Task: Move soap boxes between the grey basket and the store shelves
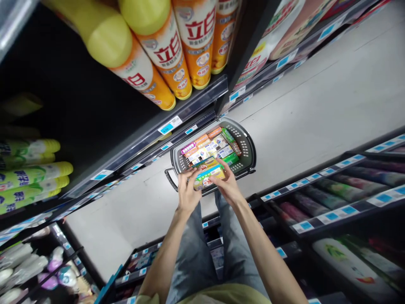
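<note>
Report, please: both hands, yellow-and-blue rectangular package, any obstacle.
Left hand, right hand: both on package. Package over near side of dark-grey plastic basket. Possibly in the way: colourful wrapped packs inside basket.

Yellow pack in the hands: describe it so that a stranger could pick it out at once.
Find the basket on the pale aisle floor, near the orange bottles. Over its near edge, the left hand and right hand hold the yellow pack between them. It alone is held, its blue stripe showing across the yellow, while the other packs lie inside the basket.
</note>
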The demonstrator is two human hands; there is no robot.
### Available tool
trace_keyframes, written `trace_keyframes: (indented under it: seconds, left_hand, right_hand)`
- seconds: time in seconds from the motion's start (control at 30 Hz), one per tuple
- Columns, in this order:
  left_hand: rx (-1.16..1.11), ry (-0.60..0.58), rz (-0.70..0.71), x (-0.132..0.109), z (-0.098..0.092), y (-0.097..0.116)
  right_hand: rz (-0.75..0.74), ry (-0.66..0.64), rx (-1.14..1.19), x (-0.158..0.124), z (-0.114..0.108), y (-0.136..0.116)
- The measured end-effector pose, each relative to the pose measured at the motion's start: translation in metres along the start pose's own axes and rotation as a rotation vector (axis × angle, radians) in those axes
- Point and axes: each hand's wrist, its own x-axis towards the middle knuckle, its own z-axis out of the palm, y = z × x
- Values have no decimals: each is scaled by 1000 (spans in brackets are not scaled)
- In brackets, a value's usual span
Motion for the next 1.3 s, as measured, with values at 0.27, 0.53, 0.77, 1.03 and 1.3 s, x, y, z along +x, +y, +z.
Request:
trace_keyframes:
  seconds: [0.27, 0.53, 0.77, 1.03, 1.3]
  left_hand:
    - [39, 39, 258, -10, -29, -18]
    - [-536, -230, -537, 11, -54, 5]
    - [-1145, -169, -972, 6, -53, 4]
    - [-1332, 7, -1054, -22, -60, -4]
    - [-1312, 154, -1078, -36, -65, 22]
  right_hand:
    - [40, -82, 47, -4, 12, 22]
    - [49, -201, -278, 22, 31, -21]
    - [120, -326, -640, 54, 85, -51]
    - [214, -530, -469, 40, 72, -52]
    - [-41, -565, -704, -2, 80, -56]
